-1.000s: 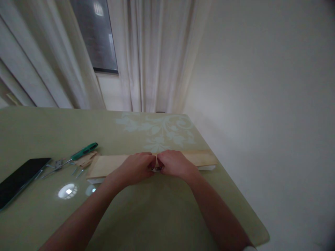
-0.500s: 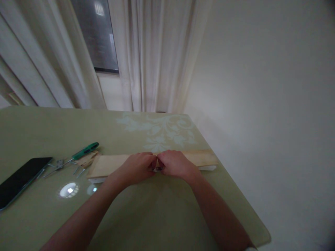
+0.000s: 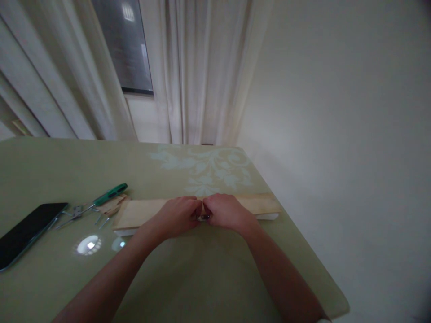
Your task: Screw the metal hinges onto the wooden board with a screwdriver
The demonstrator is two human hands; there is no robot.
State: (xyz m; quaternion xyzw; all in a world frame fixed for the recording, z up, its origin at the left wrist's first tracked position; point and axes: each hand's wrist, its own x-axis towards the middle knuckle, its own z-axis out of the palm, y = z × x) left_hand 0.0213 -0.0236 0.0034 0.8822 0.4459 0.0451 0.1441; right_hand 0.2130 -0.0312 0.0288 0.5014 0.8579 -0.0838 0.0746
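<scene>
A long pale wooden board (image 3: 141, 212) with white along its lower side lies across the table. Both hands meet over its middle, knuckles almost touching. My left hand (image 3: 182, 215) is closed, its fingertips curled down at the board's near edge. Beside it, my right hand (image 3: 224, 211) is closed in the same way. A small shiny metal piece (image 3: 204, 217) shows between the fingertips at that edge; most of it is hidden, so its kind is unclear.
Left of the board lie a green-handled screwdriver (image 3: 110, 194), some thin wood pieces (image 3: 109, 206), small metal parts (image 3: 77, 211) and a black phone (image 3: 30, 231). The pale green table (image 3: 208, 278) ends at a slanting right edge along a wall. Curtains (image 3: 202, 67) hang behind.
</scene>
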